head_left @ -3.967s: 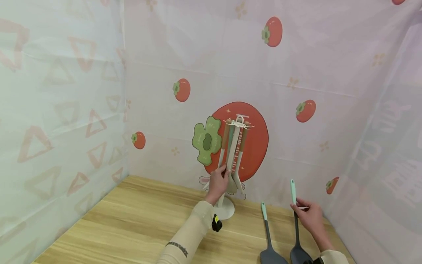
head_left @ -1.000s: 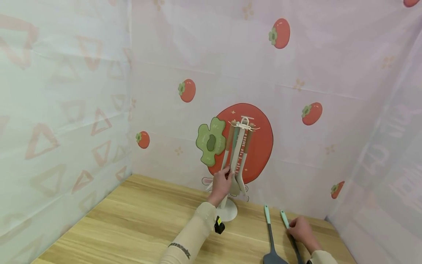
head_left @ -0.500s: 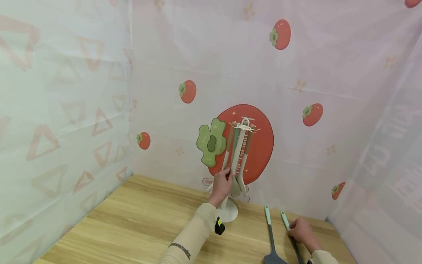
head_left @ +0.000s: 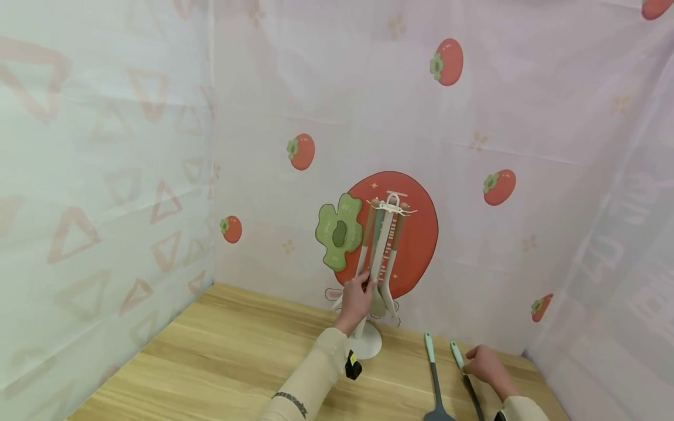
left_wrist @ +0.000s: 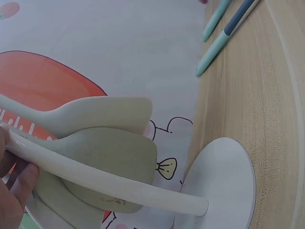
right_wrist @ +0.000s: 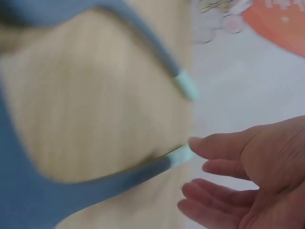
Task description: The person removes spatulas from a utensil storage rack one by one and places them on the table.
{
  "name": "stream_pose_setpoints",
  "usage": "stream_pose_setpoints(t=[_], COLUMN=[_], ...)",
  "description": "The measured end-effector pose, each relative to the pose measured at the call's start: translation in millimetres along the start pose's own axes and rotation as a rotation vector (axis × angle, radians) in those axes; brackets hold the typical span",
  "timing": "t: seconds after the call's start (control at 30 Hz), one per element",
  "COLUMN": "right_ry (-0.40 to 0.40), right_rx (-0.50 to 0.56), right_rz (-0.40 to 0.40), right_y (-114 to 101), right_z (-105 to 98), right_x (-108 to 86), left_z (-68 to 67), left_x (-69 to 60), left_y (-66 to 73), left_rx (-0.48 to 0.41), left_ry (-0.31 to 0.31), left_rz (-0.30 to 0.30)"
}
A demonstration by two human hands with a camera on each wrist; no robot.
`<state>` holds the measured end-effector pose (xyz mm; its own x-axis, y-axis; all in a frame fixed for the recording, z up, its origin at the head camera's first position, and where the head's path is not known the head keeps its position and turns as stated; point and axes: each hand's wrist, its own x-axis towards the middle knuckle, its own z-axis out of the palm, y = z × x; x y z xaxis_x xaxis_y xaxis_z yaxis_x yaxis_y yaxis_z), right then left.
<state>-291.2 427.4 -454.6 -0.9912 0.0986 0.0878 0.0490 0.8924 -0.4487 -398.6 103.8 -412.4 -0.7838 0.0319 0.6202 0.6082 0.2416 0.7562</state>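
Observation:
A white stand with a round base [head_left: 368,341] holds several hanging utensils, some with brown handles [head_left: 398,231]. The left hand [head_left: 356,304] grips the stand's white pole [left_wrist: 109,179] low down, beside pale utensil heads [left_wrist: 105,162]. On the table at the right lie two dark spatulas with mint handles, one on the left [head_left: 430,347] and one on the right [head_left: 457,354]. The right hand [head_left: 485,365] is beside the right spatula's handle; in the right wrist view the hand [right_wrist: 238,176] has its fingers apart, holding nothing, thumb tip near the mint end [right_wrist: 181,155].
The wooden table [head_left: 226,351] meets a patterned back sheet [head_left: 263,193] with a large printed red tomato behind the stand. Patterned side sheets stand at left [head_left: 121,234] and right [head_left: 621,280].
The right hand has lowered the right spatula to the table since the earliest frame and has now let go of its handle. The left hand keeps its grip on the pole.

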Motion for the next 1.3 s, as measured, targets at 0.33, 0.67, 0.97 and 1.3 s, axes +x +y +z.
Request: stream_pose_setpoints(t=[0.33,0.67,0.97,1.3], right_ry=[0.044,0.180,0.118,0.077], right_rx=[0.147,0.615,0.802,0.858], right_rz=[-0.125,-0.229,-0.325,-0.371], right_y=[-64.1,-133.6,-174.8,-210.8], right_z=[-18.0,-22.2,-36.9,-45.8], right_x=[1.9,14.0,44.7,76.6], left_z=[-0.3,0.7,0.0,3.3], left_x=[-1.9,-2.6,-1.4,-1.5], left_y=[0.8,-0.9,-0.1,-5.5], left_rx=[-0.017,0.010,0.008,0.000], left_ry=[-0.002,-0.017,-0.013,0.027], left_rz=[-0.003,-0.006,0.001,0.047])
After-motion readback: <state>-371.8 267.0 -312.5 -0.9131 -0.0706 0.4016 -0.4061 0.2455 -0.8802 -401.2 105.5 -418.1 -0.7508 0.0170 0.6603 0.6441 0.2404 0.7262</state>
